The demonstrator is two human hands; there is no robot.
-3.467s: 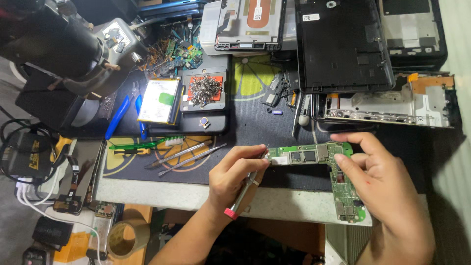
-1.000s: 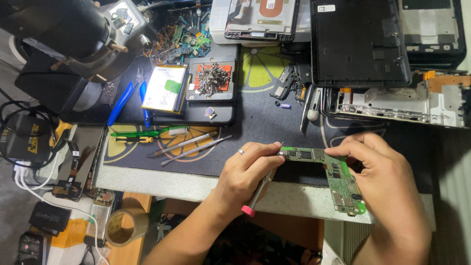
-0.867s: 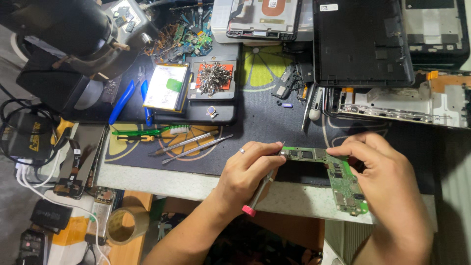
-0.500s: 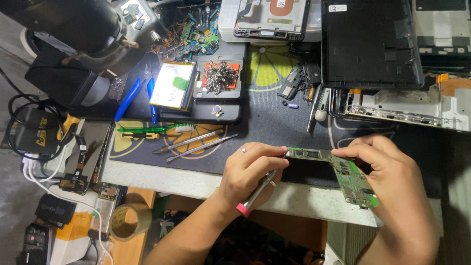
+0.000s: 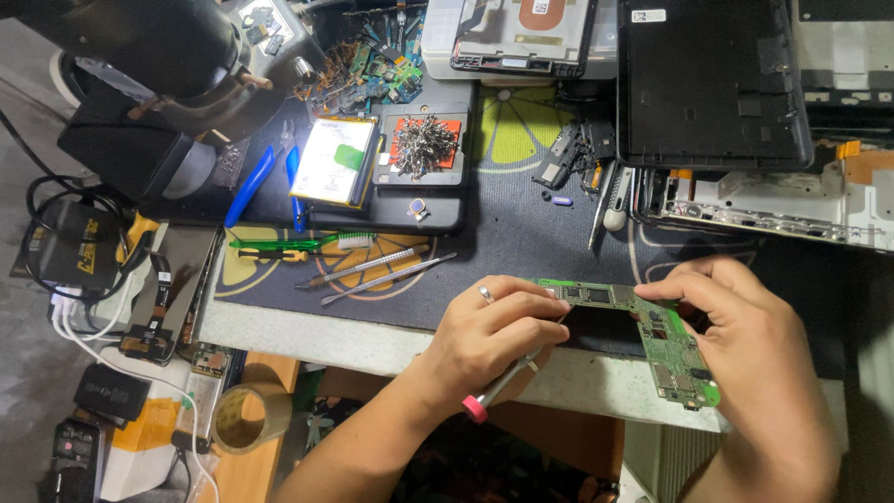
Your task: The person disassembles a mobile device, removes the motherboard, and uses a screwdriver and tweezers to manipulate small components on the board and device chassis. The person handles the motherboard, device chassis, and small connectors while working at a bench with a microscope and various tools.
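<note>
Head view: left hand (image 5: 489,335) closed around pink-tipped screwdriver (image 5: 503,382), right hand (image 5: 745,326) pinching green circuit board (image 5: 652,335) above mat edge; likely slip, gouging components, if pressed unsupported.

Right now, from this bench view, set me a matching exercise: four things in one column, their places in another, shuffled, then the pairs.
Things
1. green circuit board
2. roll of brown tape
3. pile of small metal parts
4. pink-capped screwdriver

Places
A. in the left hand, its tip toward the board
B. below the mat's edge, at lower left
C. on a red pad at the back of the mat
D. held by the right hand at its right end

Pairs: 1-D, 2-B, 3-C, 4-A
</note>
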